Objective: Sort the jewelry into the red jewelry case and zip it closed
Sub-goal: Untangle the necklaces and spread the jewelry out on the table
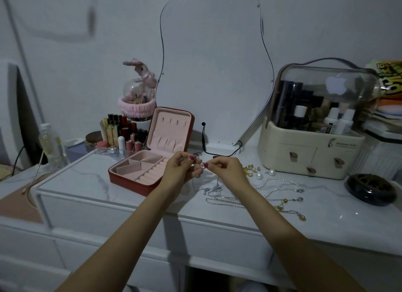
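Your hands meet above the surface (pixel 87 183), just right of the case (pixel 139 172). Left hand (pixel 180 167): fingers curled, pinching a small piece (pixel 201 165) at thumb and forefinger. Right hand (pixel 226 167): fingers curled too, pinching the same piece from the other side. The piece is too small and blurred to identify; a thin chain (pixel 193 184) appears to hang from it toward the surface.

Case lies open, lid propped upright at the back, pink lining showing. Base has ring rolls on the right side and divided compartments on the left; all look bare from here.

Below and right of your hands, silver chains (pixel 217 193) lie tangled on the surface. Further right, a pearl necklace (pixel 276 183) and gold-toned chains (pixel 289 209) are spread out. Gold earrings (pixel 250 169) and two loose pearls (pixel 265 174) sit near the cream organizer (pixel 313 152).

Behind the case: a rack of lipsticks (pixel 121 135), a wavy mirror (pixel 213 74) leaning at the wall. A dark round dish (pixel 372 189) sits at far right.
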